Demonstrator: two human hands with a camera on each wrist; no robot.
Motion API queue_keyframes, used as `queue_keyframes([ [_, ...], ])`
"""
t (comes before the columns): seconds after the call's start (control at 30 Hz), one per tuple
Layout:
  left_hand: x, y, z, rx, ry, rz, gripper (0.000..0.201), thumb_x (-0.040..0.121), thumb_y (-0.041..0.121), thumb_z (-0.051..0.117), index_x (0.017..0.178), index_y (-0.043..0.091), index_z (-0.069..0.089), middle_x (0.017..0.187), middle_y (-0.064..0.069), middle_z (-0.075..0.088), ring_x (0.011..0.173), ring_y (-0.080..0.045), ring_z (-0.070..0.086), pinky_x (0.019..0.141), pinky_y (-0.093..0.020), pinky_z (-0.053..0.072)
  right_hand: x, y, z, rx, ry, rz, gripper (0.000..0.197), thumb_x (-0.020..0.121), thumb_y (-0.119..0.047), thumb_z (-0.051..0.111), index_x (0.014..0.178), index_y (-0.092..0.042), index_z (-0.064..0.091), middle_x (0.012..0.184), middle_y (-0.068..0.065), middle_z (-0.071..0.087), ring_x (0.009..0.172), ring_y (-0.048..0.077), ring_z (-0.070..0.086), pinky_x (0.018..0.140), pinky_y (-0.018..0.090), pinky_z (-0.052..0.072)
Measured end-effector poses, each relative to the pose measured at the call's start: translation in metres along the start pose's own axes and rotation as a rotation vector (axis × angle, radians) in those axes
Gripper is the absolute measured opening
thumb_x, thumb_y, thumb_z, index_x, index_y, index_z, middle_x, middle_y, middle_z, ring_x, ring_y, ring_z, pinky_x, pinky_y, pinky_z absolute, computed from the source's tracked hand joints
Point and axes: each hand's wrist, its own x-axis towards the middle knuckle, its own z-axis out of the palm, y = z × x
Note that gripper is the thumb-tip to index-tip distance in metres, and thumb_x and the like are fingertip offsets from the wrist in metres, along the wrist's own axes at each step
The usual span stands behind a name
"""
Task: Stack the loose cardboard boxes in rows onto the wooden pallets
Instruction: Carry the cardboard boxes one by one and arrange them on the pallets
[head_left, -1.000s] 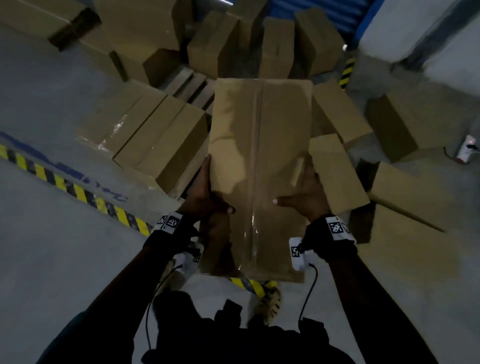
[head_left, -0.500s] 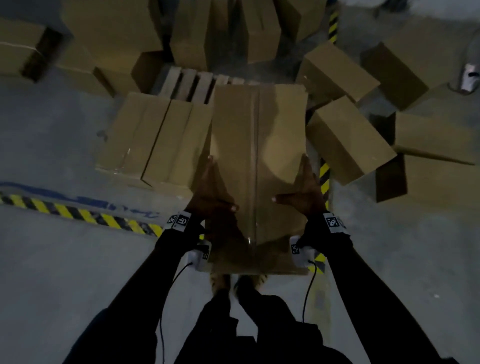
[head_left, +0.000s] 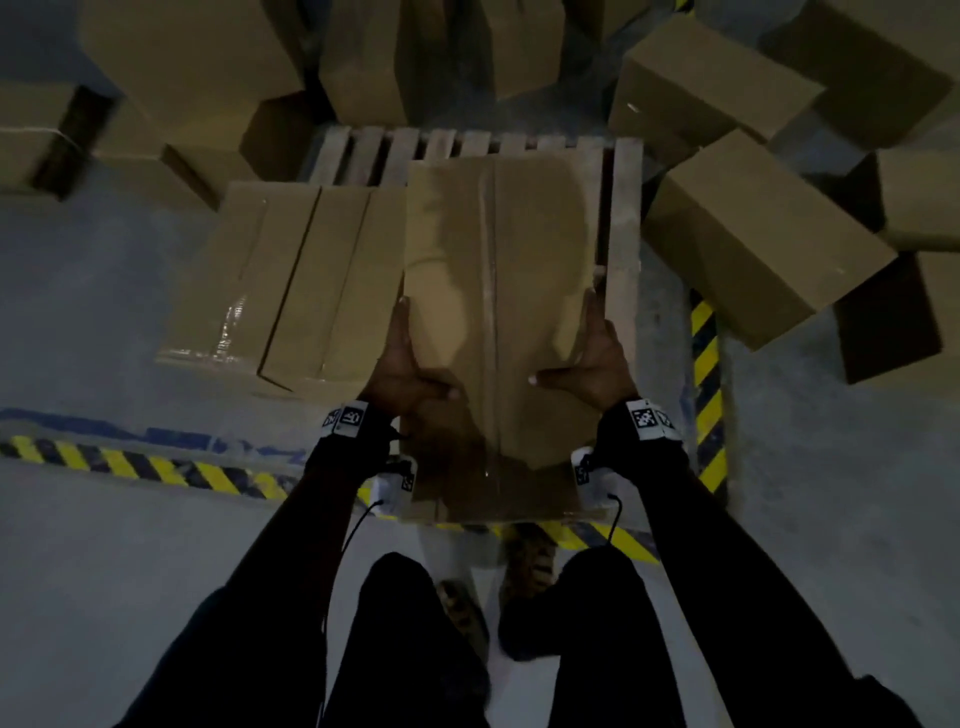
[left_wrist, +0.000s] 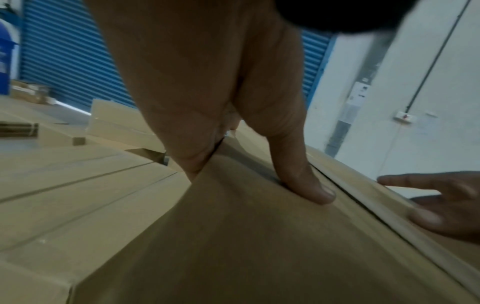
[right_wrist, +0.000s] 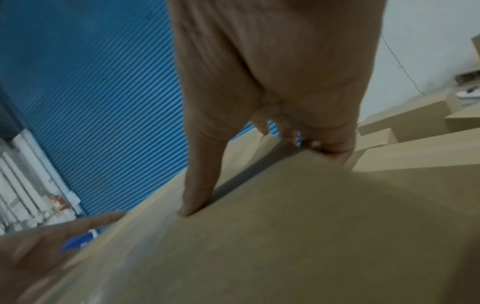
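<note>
Two hands, one carried box, placement step in hand.

Left hand (head_left: 402, 371) and right hand (head_left: 597, 366) clamp the cardboard box (head_left: 498, 291) by its side walls, thumbs laid on top, above the wooden pallet (head_left: 621, 218), just right of the row of placed boxes (head_left: 291, 280). Likely next: lower it flush against that row, square to the slats. Head view alone shows pallet, row and loose boxes (head_left: 753, 228); wrist views add the fingers' (right_wrist: 335, 148) wrap over the box edge, and a blue shutter (left_wrist: 67, 61).
</note>
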Motion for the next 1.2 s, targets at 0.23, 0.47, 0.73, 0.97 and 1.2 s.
queue_keyframes([
  [0.23,0.092,-0.130,0.028,0.022,0.037,0.018,0.132,0.059,0.025,0.095,0.155,0.031,0.004,0.146,0.023,0.020,0.135,0.002,0.021,0.112,-0.026,0.024,0.065,0.105,0.089,-0.025,-0.017,-0.017,0.153,0.044,-0.059,0.091,0.155,-0.025,-0.008,0.163,0.004,0.015,0.147,0.025,0.021,0.119,0.045,0.026],
  [0.47,0.155,-0.220,0.031,0.087,0.006,-0.009,0.143,0.051,0.037,0.096,0.152,0.044,-0.004,0.160,0.005,0.018,0.143,-0.021,0.026,0.113,-0.047,0.034,0.124,0.160,0.154,-0.101,0.010,-0.061,0.145,0.054,-0.044,0.093,0.156,-0.010,-0.005,0.164,0.007,0.010,0.149,0.025,0.013,0.122,0.038,0.017],
  [0.73,0.191,-0.239,0.014,0.480,-0.091,0.145,0.132,0.050,0.055,0.087,0.154,0.015,0.017,0.151,-0.008,0.037,0.137,-0.027,0.038,0.112,-0.041,0.036,0.148,0.167,0.159,-0.324,-0.184,-0.073,0.140,0.064,-0.047,0.088,0.154,-0.016,-0.015,0.165,0.003,-0.002,0.150,0.022,0.009,0.121,0.034,0.018],
  [0.97,0.143,-0.225,0.027,0.705,-0.144,0.219,0.111,0.072,0.043,0.083,0.155,0.012,0.016,0.158,-0.009,0.027,0.143,-0.028,0.030,0.114,-0.041,0.033,0.087,0.161,0.154,-0.237,-0.183,-0.082,0.130,0.063,-0.054,0.085,0.157,-0.025,0.000,0.164,-0.001,0.014,0.147,0.021,0.022,0.117,0.040,0.030],
  [1.2,0.063,-0.274,0.025,0.527,-0.139,0.420,0.096,0.068,0.044,0.086,0.147,0.017,0.039,0.150,-0.004,0.036,0.137,-0.015,0.034,0.112,-0.026,0.029,0.025,0.198,0.188,-0.181,-0.029,-0.121,0.133,0.057,-0.048,0.091,0.157,-0.023,0.007,0.161,0.000,0.023,0.144,0.020,0.028,0.117,0.039,0.029],
])
